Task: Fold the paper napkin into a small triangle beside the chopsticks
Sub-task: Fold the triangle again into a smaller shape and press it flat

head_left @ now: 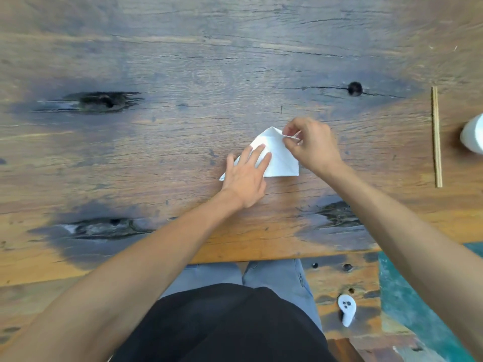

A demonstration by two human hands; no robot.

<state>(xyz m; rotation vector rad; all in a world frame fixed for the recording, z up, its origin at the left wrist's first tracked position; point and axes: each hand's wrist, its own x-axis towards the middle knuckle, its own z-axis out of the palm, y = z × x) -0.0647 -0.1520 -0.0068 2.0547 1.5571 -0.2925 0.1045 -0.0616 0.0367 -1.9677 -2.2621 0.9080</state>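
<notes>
A white paper napkin (281,160) lies near the middle of the wooden table (183,74), folded into a rough triangle with its point away from me. My left hand (247,176) rests flat on its left half, fingers spread, pressing it down. My right hand (309,145) pinches a napkin corner at the upper right edge between thumb and fingertips. A pair of wooden chopsticks (436,137) lies far to the right, pointing away from me, well apart from the napkin.
A white container (473,135) stands at the right edge, just past the chopsticks. Dark knots and cracks mark the table. Below the near edge a wooden bench holds a small white controller (346,309). My lap is in view.
</notes>
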